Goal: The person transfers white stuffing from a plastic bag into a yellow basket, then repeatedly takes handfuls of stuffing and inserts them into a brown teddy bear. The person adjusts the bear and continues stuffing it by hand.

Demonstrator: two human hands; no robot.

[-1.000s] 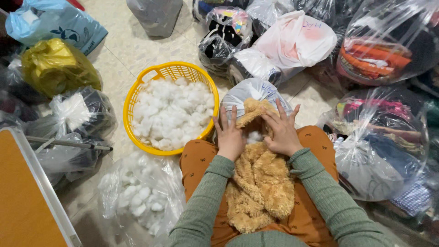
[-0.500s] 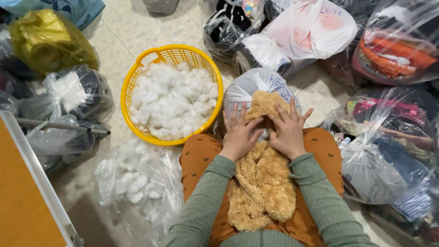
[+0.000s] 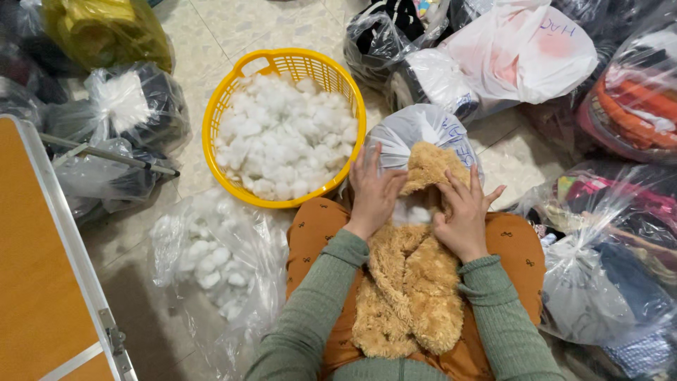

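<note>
Shifted rightward, hands (image 3: 376, 194) press fur (image 3: 409, 282) beside basket (image 3: 218, 120).

a tan furry plush skin (image 3: 407, 282) lies limp along the lap, white stuffing (image 3: 409, 214) showing at its opening.

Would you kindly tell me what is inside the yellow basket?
The yellow basket holds a heap of white stuffing tufts, filling it nearly to the rim. Whatever lies beneath the top layer, and the basket's bottom, is covered.
</note>
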